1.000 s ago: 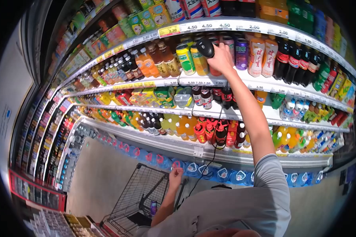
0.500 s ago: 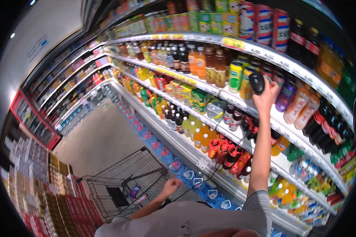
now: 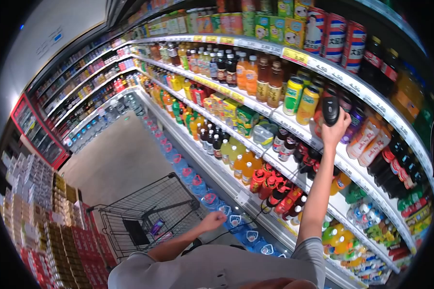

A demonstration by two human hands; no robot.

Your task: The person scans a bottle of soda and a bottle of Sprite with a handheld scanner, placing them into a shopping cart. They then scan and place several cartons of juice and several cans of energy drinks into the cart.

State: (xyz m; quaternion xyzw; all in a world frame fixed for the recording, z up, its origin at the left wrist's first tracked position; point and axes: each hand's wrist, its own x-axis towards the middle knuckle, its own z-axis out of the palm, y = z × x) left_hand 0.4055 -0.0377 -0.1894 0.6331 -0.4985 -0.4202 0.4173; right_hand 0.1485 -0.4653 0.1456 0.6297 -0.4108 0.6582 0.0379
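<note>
My right hand is closed around a black, rounded handheld device, held up at the middle drinks shelf. The device overlaps the cans behind it. Just left of it stand a yellow can and a green-and-yellow can; a purple can is on its right. Low in front of me, my left hand is curled into a loose fist, with nothing visible in it. It hangs between the shopping cart and a row of large water bottles.
A thin black cable loops down past the lower shelves. Stacked cartons stand at the left, beside the cart. Behind is a red-framed cooler. Overhead, a shelf edge with price tags carries tall cans.
The view has shifted slightly. My right hand and the black device have moved right along the shelf, uncovering the yellow can. My left hand remains low, its fingers more curled.
</note>
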